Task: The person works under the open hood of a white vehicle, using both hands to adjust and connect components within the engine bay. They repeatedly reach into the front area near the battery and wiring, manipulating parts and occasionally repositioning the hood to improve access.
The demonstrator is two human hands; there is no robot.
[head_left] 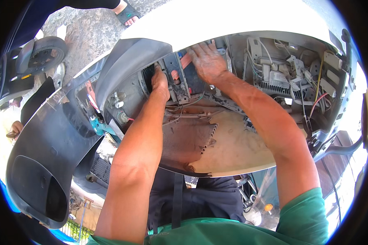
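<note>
Inside the opened body of a white vehicle, my left hand (160,81) reaches to a metal bracket (182,96) beside a dark opening, its fingers curled round something hidden at the bracket's left side. My right hand (208,63) lies with fingers spread and extended at the upper right of the bracket, over a dark part with an orange strip (185,60). To the right sit wiring and a silver finned unit (280,77). A brown and tan panel (237,143) spans the bottom of the cavity, below both hands.
A white body panel (221,16) arches overhead. A loose black plastic panel (37,159) stands at left, near a teal tool (98,124). Another person's sandalled foot (129,16) is at the upper left, with a small wheeled vehicle (45,55) behind. A hose (343,149) curves at right.
</note>
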